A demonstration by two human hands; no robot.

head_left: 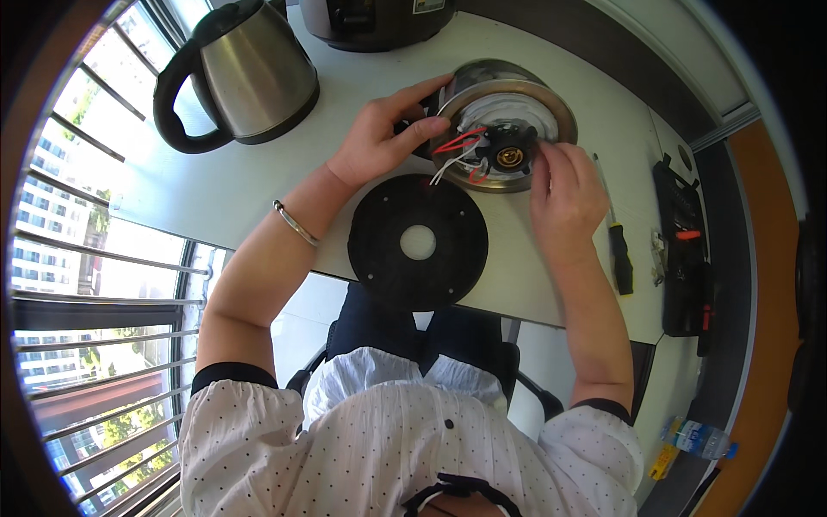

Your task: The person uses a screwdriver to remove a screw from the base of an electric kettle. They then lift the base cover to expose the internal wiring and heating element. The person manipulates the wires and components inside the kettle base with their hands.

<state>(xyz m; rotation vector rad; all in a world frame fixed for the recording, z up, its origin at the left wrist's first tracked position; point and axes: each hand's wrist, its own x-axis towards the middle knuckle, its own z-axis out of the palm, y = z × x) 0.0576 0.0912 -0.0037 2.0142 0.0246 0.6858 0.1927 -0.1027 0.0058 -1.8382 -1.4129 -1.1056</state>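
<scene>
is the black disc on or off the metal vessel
Off: the black disc lies beside the metal vessel, whose wires and round connector show uncovered.

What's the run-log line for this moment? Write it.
left hand: holds vessel | right hand: at connector | wires: exposed | disc: beside vessel | screwdriver: on table

1. Steel kettle (263,73), black handle and lid, upright on the pale bench (198,189), far left from where I stand behind the sitter.
2. Dark rounded appliance (375,21), back of bench, top cut off.
3. Barred window (108,310), left; buildings and greenery outside.
4. Clear bottle (702,439), blue cap, lower right; yellow item (662,463) beside it.
</scene>
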